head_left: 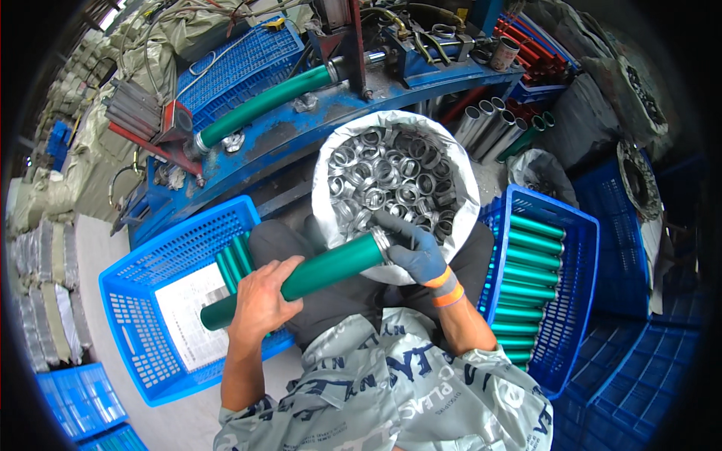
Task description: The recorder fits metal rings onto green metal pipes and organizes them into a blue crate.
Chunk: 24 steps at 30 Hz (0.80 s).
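Green tube point(301, 279) across the lap, gripped by bare left hand point(259, 301); gloved right hand point(417, 248) pinching metal ring point(381, 242) at its far end. White sack point(451, 161) beyond; white sheet point(197, 312) in left crate point(135, 316).

Even, diffuse daylight; scene bright at centre, no hard shadows. Brightest patch upper left, washed out near the frame edge. Soft glare on the metal rings point(395, 177) in the white sack point(459, 218) and a sheen along the green tube point(316, 274). Heavy fisheye bend: blue crates point(143, 301) curve toward the rim. Black vignette rings the picture; right side dim. Centre sharp, edges soft and smeared.
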Tool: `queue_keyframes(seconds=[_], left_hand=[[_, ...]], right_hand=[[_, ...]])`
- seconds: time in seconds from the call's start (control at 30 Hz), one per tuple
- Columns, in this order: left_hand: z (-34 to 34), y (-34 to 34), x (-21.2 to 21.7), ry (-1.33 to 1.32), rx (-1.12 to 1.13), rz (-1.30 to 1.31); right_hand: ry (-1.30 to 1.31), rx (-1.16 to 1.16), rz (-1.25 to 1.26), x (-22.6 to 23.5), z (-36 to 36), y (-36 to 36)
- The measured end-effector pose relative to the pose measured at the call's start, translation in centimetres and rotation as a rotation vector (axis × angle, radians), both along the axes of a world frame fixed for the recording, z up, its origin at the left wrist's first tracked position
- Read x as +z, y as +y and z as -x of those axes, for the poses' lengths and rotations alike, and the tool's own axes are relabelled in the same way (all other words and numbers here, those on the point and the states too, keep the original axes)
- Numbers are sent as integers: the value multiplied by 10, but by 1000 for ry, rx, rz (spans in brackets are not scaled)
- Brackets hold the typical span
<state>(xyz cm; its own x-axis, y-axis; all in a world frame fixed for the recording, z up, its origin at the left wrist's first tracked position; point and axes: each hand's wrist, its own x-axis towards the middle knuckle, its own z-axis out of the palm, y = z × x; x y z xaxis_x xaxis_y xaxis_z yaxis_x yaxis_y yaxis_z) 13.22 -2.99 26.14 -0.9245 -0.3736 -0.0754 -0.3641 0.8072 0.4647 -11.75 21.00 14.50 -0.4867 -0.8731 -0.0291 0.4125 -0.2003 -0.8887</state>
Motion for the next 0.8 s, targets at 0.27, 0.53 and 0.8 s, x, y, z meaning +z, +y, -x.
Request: queue_keyframes(seconds=[0.27,0.53,0.8], left_hand=[[-2,4,-23,22,8,47],[-6,9,-45,70,48,81],[-8,13,-40,245,162,18]], right_hand=[[57,-75,-173,-10,-11,-2],[-28,-163,-226,-11,-20,-22],[2,-177,228,6,-19,-44]])
